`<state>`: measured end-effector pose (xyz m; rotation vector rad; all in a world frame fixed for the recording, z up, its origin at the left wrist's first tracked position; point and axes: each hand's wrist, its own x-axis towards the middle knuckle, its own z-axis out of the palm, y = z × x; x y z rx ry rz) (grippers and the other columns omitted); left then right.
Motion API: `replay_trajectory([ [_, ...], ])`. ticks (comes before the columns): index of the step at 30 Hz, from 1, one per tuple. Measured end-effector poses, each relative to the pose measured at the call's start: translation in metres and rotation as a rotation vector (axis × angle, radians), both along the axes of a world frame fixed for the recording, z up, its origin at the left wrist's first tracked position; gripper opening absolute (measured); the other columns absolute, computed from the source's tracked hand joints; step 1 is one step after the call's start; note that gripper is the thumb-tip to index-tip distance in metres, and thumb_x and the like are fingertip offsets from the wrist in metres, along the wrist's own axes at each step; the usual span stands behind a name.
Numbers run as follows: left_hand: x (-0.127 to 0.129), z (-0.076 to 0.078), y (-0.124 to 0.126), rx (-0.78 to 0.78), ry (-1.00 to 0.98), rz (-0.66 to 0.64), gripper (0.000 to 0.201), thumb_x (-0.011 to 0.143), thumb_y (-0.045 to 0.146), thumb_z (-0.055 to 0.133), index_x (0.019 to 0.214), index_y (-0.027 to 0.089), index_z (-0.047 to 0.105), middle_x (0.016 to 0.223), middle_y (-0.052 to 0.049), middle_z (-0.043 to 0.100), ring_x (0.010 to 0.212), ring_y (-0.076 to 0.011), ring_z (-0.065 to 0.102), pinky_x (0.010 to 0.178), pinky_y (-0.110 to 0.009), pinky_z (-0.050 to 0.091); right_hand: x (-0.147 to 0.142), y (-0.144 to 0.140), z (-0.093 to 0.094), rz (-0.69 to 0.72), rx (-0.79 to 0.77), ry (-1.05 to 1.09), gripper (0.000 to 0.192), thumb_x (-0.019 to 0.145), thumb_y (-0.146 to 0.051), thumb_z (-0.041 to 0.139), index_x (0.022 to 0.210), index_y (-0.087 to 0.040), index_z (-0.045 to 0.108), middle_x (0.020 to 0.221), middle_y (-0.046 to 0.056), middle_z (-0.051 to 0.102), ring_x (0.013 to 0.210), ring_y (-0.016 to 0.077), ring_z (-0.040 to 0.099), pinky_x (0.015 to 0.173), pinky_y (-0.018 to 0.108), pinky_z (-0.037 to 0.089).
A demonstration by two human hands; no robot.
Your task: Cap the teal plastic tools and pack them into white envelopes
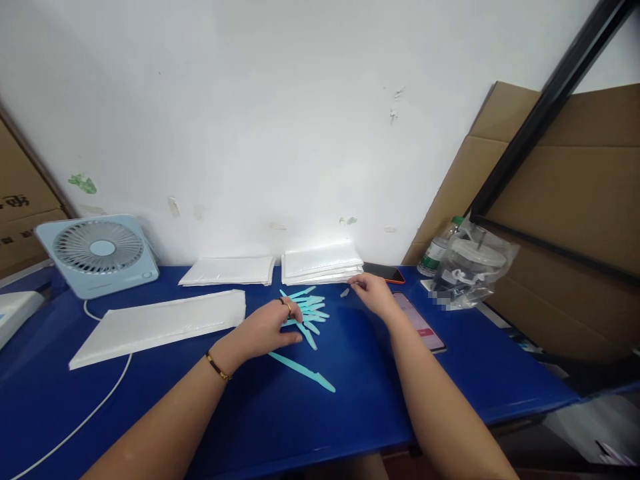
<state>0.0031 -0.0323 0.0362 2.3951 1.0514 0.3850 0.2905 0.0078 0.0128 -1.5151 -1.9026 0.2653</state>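
My left hand (276, 325) is over the left side of a fanned pile of turquoise eyebrow razors (314, 309). Its thumb is spread from the curled fingers, and some of the pile is hidden under it. One single turquoise razor (305, 372) lies apart, closer to the table's front edge. To the right of the pile, my right hand (373, 295) has its thumb and fingertips pinched together; whatever is between them is too small to name. A small clear piece (345, 292) lies just left of those fingertips.
White padded mailers (320, 261) are stacked by the wall, with another mailer (165, 327) at left. A blue fan (103, 257) stands behind its white cable. Rightward are a phone (419, 320), a dark phone (385, 272), a bottle (436, 252) and a bagged cup (473, 263).
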Motion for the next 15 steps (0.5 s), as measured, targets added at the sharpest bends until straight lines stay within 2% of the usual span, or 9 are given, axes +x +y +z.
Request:
replay_trajectory([
  [3,0.001,0.006,-0.009,-0.155,0.140,-0.176,0.031,0.065,0.037,0.070,0.092,0.024,0.064,0.093,-0.001,0.060,0.079,-0.0166,0.054,0.063,-0.025,0.041,0.007,0.007,-0.008,0.024,-0.007,-0.161,0.025,0.075,-0.010,0.054,0.095,-0.019,0.068,0.100,0.007,0.064,0.089,0.0188,0.059,0.081,0.029,0.044],
  [6,0.005,0.005,-0.016,-0.180,0.194,-0.215,0.014,0.069,0.034,0.067,0.077,0.022,0.065,0.082,0.000,0.061,0.072,-0.0152,0.053,0.058,-0.024,0.037,0.001,0.011,-0.017,0.045,-0.112,-0.239,0.023,0.074,-0.009,0.056,0.092,-0.018,0.067,0.100,0.008,0.061,0.089,0.0180,0.058,0.081,0.027,0.042],
  [8,0.007,0.003,-0.017,-0.161,0.169,-0.177,0.012,0.074,0.033,0.062,0.073,0.021,0.063,0.078,0.000,0.062,0.070,-0.0149,0.053,0.057,-0.024,0.037,-0.004,0.012,-0.020,0.008,-0.167,-0.248,0.013,0.075,-0.011,0.057,0.084,-0.016,0.065,0.094,0.009,0.061,0.086,0.0185,0.057,0.079,0.028,0.042],
  [10,0.008,0.000,-0.015,-0.171,0.086,-0.112,0.015,0.079,0.035,0.055,0.077,0.021,0.060,0.076,0.000,0.062,0.069,-0.0149,0.054,0.058,-0.025,0.038,-0.005,0.013,-0.021,-0.025,-0.194,-0.234,0.006,0.076,-0.014,0.058,0.079,-0.015,0.063,0.091,0.010,0.061,0.084,0.0194,0.057,0.077,0.029,0.042],
  [13,0.007,-0.004,-0.009,-0.263,-0.080,0.000,0.021,0.087,0.039,0.042,0.084,0.021,0.052,0.073,0.001,0.060,0.064,-0.0139,0.056,0.058,-0.024,0.040,-0.001,0.014,-0.023,-0.032,-0.244,-0.188,0.006,0.074,-0.019,0.062,0.079,-0.015,0.063,0.086,0.009,0.063,0.079,0.0183,0.058,0.070,0.027,0.042],
  [15,0.006,-0.007,-0.005,-0.266,-0.147,0.066,0.022,0.087,0.041,0.040,0.085,0.021,0.049,0.071,0.001,0.058,0.062,-0.0137,0.057,0.057,-0.024,0.041,0.002,0.014,-0.024,-0.017,-0.292,-0.142,0.010,0.071,-0.020,0.065,0.080,-0.016,0.064,0.079,0.006,0.064,0.072,0.0161,0.059,0.064,0.024,0.043],
])
